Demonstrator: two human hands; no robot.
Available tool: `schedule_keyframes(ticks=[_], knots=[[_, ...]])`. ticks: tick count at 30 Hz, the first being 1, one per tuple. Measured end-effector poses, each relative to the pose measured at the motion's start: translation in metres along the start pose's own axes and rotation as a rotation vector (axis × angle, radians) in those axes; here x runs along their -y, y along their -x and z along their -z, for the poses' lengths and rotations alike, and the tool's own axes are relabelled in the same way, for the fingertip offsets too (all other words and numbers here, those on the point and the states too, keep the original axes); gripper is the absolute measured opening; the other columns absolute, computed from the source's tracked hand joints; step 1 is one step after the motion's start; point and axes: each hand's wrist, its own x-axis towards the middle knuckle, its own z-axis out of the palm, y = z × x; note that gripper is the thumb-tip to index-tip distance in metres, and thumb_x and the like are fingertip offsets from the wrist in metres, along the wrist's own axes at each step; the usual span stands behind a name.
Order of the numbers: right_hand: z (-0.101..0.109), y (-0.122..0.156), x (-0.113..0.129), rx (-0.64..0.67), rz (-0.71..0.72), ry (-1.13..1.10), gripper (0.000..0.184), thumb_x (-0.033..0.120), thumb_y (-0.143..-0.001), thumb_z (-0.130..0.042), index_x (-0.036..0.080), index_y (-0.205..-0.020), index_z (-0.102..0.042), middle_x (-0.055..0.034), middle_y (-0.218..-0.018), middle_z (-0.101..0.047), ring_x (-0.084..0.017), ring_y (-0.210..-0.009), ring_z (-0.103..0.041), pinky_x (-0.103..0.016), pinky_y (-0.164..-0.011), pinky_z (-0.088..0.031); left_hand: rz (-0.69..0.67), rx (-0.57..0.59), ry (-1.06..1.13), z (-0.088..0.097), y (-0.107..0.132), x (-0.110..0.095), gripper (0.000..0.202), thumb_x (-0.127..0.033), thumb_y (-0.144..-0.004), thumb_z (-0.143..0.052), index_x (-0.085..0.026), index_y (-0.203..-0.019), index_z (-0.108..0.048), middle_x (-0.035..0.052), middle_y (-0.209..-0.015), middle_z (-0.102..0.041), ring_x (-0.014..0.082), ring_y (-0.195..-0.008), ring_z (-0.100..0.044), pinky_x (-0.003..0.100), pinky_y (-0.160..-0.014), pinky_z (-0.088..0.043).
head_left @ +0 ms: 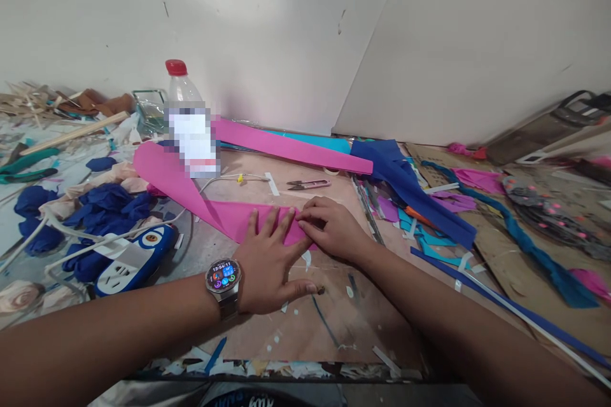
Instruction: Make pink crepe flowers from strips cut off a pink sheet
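Observation:
A long pink strip point(222, 219), which could be paper or fabric, lies across the work board, its left part curling up and back. My left hand point(272, 261), with a watch on the wrist, lies flat on the strip with its fingers spread. At the strip's right end, my right hand point(334, 229) pinches the pink edge between thumb and fingertips, close to the left fingers. Just beyond the hands lies a pair of pink-handled thread snips point(309, 184). Behind them another pink strip point(296, 146) stretches to the right.
A red-capped bottle point(184, 86) and a phone point(195, 143) stand at the back left. To the left, a blue and white power strip point(136, 261) with cords lies by blue fabric bundles point(102, 210). Dark blue material point(420, 194) and a teal strip point(525, 245) lie right.

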Motion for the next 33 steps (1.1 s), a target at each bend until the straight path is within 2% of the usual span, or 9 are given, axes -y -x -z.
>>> schedule_keyframes(ticks=[3,7,10,14,17,33], knots=[[0.004,0.001,-0.001,0.031,0.034,-0.012,0.036,0.002,-0.083,-0.056,0.022,-0.102,-0.078,-0.0055,-0.1,-0.07,-0.021,-0.098,-0.063,-0.035,-0.091,-0.05,0.001,-0.001,0.001,0.0,0.0,0.0,0.087,-0.086,-0.083,-0.033,-0.039,-0.156,-0.03,0.0152,-0.167,-0.019,0.0496,-0.151,-0.015,0.078,-0.111,-0.009],[0.007,0.001,-0.006,0.07,0.05,-0.023,0.041,0.0,-0.083,-0.051,0.022,-0.106,-0.078,-0.0073,-0.105,-0.068,-0.022,-0.102,-0.062,-0.037,-0.094,-0.05,-0.004,-0.01,-0.01,0.0,0.001,0.0,0.087,-0.085,-0.084,-0.032,-0.038,-0.156,-0.031,0.0156,-0.167,-0.02,0.0494,-0.15,-0.016,0.077,-0.111,-0.01],[0.007,0.001,-0.01,0.072,0.082,-0.042,0.043,0.001,-0.084,-0.051,0.023,-0.109,-0.078,-0.0075,-0.108,-0.067,-0.022,-0.104,-0.062,-0.039,-0.096,-0.05,-0.006,-0.049,-0.039,-0.001,0.004,-0.001,0.086,-0.081,-0.087,-0.031,-0.029,-0.155,-0.035,0.0179,-0.163,-0.028,0.0467,-0.149,-0.022,0.073,-0.113,-0.013],[0.008,0.002,-0.012,0.082,0.109,-0.046,0.049,-0.001,-0.083,-0.048,0.024,-0.112,-0.078,-0.0078,-0.107,-0.065,-0.022,-0.104,-0.061,-0.039,-0.096,-0.05,-0.027,-0.085,-0.059,0.002,0.006,-0.003,0.084,-0.074,-0.092,-0.033,-0.013,-0.147,-0.046,0.0199,-0.153,-0.045,0.0405,-0.14,-0.038,0.06,-0.115,-0.026],[0.009,0.002,-0.012,0.093,0.12,-0.043,0.05,-0.002,-0.083,-0.048,0.025,-0.113,-0.078,-0.0077,-0.108,-0.064,-0.021,-0.104,-0.06,-0.039,-0.096,-0.051,-0.025,-0.099,-0.053,0.004,0.004,-0.003,0.079,-0.068,-0.095,-0.035,-0.008,-0.145,-0.047,0.02,-0.148,-0.05,0.0377,-0.133,-0.045,0.054,-0.111,-0.033],[0.007,0.002,-0.014,0.049,0.111,-0.106,0.049,-0.003,-0.08,-0.048,0.024,-0.106,-0.08,-0.0071,-0.102,-0.065,-0.021,-0.099,-0.061,-0.037,-0.091,-0.051,-0.012,-0.126,-0.041,0.01,-0.004,-0.002,0.059,-0.057,-0.094,-0.048,-0.013,-0.133,-0.056,0.0162,-0.132,-0.061,0.0338,-0.121,-0.052,0.052,-0.103,-0.038]])
